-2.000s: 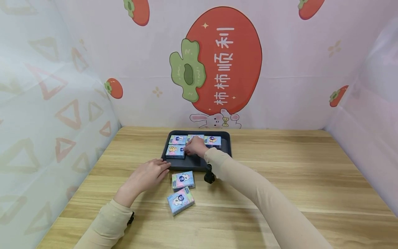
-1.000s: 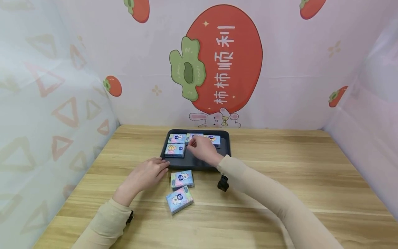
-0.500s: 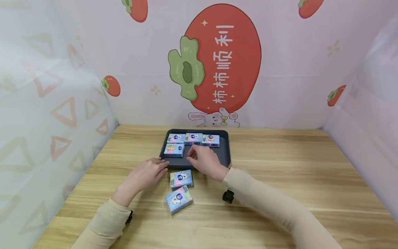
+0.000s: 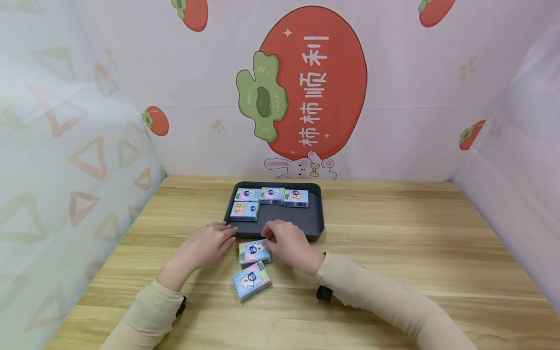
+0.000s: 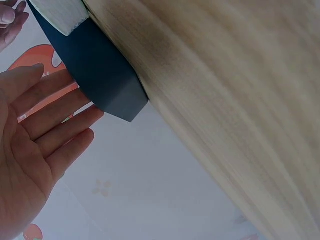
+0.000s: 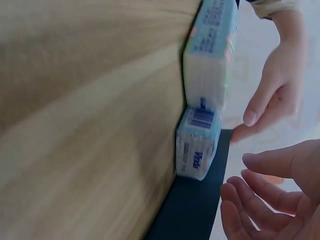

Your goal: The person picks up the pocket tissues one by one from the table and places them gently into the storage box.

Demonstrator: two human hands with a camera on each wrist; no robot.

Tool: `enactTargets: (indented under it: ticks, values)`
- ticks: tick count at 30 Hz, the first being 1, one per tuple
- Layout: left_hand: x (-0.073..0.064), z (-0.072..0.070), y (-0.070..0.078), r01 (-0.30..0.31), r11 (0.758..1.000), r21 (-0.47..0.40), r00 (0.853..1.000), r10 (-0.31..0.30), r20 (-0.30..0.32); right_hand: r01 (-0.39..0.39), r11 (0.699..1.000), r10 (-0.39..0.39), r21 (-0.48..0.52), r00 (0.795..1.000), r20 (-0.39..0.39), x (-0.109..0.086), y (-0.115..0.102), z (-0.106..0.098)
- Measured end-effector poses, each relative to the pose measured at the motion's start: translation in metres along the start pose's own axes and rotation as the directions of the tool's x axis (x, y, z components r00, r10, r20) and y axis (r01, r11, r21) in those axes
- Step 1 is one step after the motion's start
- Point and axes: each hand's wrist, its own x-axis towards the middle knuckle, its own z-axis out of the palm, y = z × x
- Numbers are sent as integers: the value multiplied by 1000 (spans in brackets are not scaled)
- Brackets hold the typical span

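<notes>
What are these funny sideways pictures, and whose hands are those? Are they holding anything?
There's no robot here: those are a person's bare left hand and right hand. The wide picture comes from a camera on the person's head. The two tilted close-ups come from wrist cameras, one for each hand. On the wooden table sits a dark tray with four little cartoon packs, probably tissues, inside. Two more packs lie on the wood in front of it. The left hand touches the tray's near-left corner. The right hand, loosely curled, is close beside the pack nearest the tray. Nothing is held.
</notes>
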Motion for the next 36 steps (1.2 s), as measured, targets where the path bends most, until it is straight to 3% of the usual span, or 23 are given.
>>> enactTargets:
  ticks: [16, 28, 36]
  values:
    - [1, -2, 1, -17, 1000, 7, 1000, 17, -16, 90, 988, -81, -128, 994, 72, -9, -1, 12]
    - [-1, -1, 2, 0, 1000, -4, 1000, 0, -10, 150, 980, -135, -130, 983, 123, -12, 5, 15]
    - [-3, -2, 3, 5, 1000, -8, 1000, -5, -11, 131, 982, -112, -138, 984, 137, -14, 3, 13]
